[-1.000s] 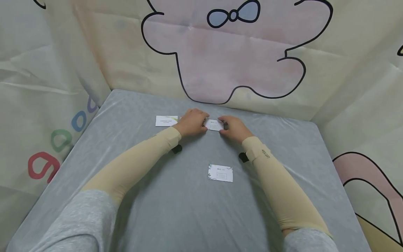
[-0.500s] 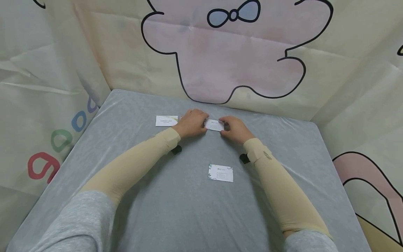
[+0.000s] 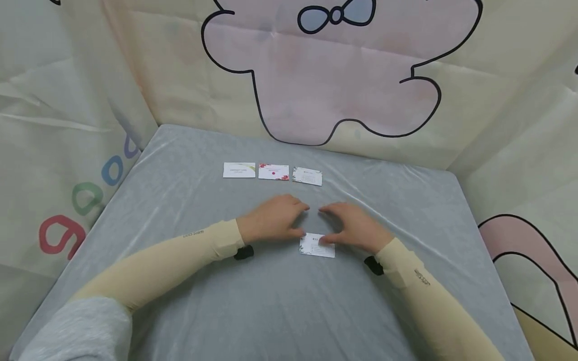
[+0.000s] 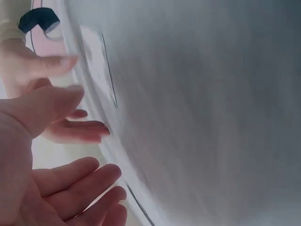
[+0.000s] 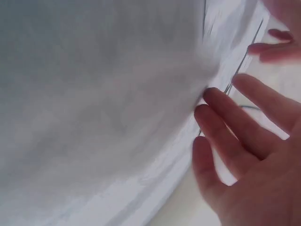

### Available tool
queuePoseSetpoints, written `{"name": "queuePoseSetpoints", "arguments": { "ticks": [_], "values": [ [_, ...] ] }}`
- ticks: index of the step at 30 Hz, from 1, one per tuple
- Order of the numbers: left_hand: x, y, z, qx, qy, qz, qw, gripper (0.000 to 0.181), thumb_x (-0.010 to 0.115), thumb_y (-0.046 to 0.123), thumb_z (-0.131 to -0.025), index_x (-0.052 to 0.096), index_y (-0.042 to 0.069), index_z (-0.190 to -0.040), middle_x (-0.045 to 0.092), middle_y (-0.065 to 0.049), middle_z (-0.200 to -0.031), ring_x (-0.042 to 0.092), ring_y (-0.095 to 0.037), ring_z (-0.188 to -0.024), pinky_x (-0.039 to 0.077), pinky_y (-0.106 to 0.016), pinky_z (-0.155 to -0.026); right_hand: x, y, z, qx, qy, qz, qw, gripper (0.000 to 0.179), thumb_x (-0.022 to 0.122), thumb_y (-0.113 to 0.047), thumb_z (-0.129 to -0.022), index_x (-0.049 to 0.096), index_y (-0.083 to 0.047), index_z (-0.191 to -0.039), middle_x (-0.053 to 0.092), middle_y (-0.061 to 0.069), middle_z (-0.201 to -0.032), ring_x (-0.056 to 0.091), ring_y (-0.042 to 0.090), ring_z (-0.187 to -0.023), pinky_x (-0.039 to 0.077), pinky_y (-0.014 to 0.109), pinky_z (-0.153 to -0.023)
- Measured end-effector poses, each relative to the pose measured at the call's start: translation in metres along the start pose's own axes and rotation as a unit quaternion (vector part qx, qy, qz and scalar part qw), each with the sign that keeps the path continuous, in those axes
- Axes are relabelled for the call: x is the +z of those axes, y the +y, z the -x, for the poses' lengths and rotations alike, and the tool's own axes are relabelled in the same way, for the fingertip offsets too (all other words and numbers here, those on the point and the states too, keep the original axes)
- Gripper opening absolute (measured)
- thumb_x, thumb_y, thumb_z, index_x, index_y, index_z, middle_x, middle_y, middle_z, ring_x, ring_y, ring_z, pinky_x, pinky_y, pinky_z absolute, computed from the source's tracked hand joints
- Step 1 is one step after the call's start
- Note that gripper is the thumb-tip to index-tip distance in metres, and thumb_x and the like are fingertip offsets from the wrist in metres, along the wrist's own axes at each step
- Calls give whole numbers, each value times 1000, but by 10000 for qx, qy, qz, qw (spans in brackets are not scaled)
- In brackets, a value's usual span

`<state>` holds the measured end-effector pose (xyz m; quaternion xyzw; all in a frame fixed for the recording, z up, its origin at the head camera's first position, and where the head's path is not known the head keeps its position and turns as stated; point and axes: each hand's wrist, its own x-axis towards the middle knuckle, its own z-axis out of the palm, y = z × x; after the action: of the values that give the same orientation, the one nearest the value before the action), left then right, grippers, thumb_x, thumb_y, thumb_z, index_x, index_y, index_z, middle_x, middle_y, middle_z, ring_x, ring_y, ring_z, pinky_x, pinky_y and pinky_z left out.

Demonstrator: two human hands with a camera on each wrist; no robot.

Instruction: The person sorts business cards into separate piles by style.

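Observation:
A white business card (image 3: pixel 311 249) with leafy corners lies on the grey cloth, nearer the person. My left hand (image 3: pixel 273 219) hovers by its upper left corner, holding nothing, fingers relaxed and spread from the thumb. Over its right side is my right hand (image 3: pixel 359 229), also with nothing in it; its thumb hides part of the card. Whether either thumb touches the card I cannot tell. Farther back, three cards lie side by side: a white card with a yellow-green curve (image 3: pixel 239 170), a card with red corners (image 3: pixel 273 172) and a leafy-cornered card (image 3: pixel 307 176), slightly tilted.
Grey cloth (image 3: pixel 253 311) covers the table, with its far edge against a printed curtain (image 3: pixel 361 95). Curtains also hang along the left and right sides. A black wrist-camera piece (image 3: pixel 244 252) sits under the left wrist, another (image 3: pixel 374 265) under the right.
Both hands have let go of the leafy-cornered card at the back, leaving it at the row's right end. They have come back toward the person, to the nearer card. The red-cornered card is now uncovered.

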<state>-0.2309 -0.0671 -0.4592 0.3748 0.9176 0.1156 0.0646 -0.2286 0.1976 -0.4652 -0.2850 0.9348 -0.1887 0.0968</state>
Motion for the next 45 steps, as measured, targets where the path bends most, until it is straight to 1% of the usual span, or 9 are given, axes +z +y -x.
{"name": "queuePoseSetpoints", "arguments": {
  "ticks": [3, 5, 13, 19, 27, 30, 36, 43, 45],
  "values": [
    [4, 11, 7, 27, -145, 155, 9998, 75, 85, 51, -90, 64, 7, -148, 73, -6, -138, 66, -26, -132, 52, -43, -115, 5, -12, 15, -98, -131, 168, 9997, 88, 99, -53, -70, 68, -15, -144, 69, 4, -133, 65, 26, -123, 53, 49, -108],
    [9, 15, 10, 9, -208, 254, 9995, 78, 89, 51, -87, 63, 8, -148, 72, -5, -139, 65, -25, -132, 51, -41, -116, 7, -18, 18, -123, -219, 251, 9994, 89, 100, -52, -70, 67, -16, -145, 67, 3, -131, 63, 25, -120, 52, 51, -107],
    [19, 18, 10, -24, -204, 458, 9987, 63, 88, 36, -91, 66, 9, -144, 74, -3, -133, 68, -20, -121, 56, -38, -108, 11, -16, 19, -74, -333, 238, 9991, 74, 99, -35, -78, 69, -15, -143, 66, 2, -129, 61, 21, -118, 46, 56, -109],
    [20, 20, 9, 39, -111, 493, 9987, 53, 87, 31, -93, 70, 11, -139, 76, -1, -125, 69, -17, -111, 58, -36, -100, 10, -13, 21, -80, -216, 219, 9995, 69, 97, -34, -80, 70, -15, -140, 68, 0, -126, 62, 18, -115, 45, 55, -108],
    [19, 17, 8, 230, 142, 453, 9986, 43, 85, 27, -88, 73, 11, -126, 74, 3, -102, 62, -13, -90, 54, -31, -80, 10, -13, 24, -129, -46, 308, 9994, 66, 95, -36, -82, 70, -14, -139, 71, 1, -129, 65, 19, -119, 44, 57, -110],
    [15, 12, 5, 160, 257, 433, 9986, 49, 84, 29, -88, 72, 10, -132, 76, 1, -108, 65, -14, -94, 56, -33, -82, 9, -10, 21, -204, 154, 293, 9992, 64, 93, -33, -84, 70, -10, -139, 74, 3, -129, 69, 21, -120, 48, 55, -110],
    [1, -9, -13, -32, 505, 152, 9986, 60, 83, 33, -91, 68, 8, -143, 77, -6, -130, 71, -21, -114, 59, -41, -100, 3, 3, -3, -78, 522, 68, 9986, 63, 90, -26, -89, 66, -8, -144, 74, 8, -134, 70, 27, -124, 56, 49, -108],
    [-4, -42, -37, -280, 830, -261, 9958, 53, 80, 30, -89, 69, 11, -137, 79, -3, -117, 70, -25, -102, 58, -46, -90, -8, 9, -45, 358, 478, 115, 9981, 65, 84, -25, -96, 58, -7, -153, 64, 15, -152, 59, 35, -144, 46, 53, -122],
    [-5, -54, -44, -368, 888, -293, 9949, 53, 78, 28, -89, 68, 10, -138, 78, -4, -118, 70, -27, -106, 57, -46, -93, -9, 11, -60, 524, 492, 114, 9973, 65, 82, -25, -97, 56, -7, -154, 61, 15, -156, 55, 35, -148, 43, 53, -125]
  ]
}}
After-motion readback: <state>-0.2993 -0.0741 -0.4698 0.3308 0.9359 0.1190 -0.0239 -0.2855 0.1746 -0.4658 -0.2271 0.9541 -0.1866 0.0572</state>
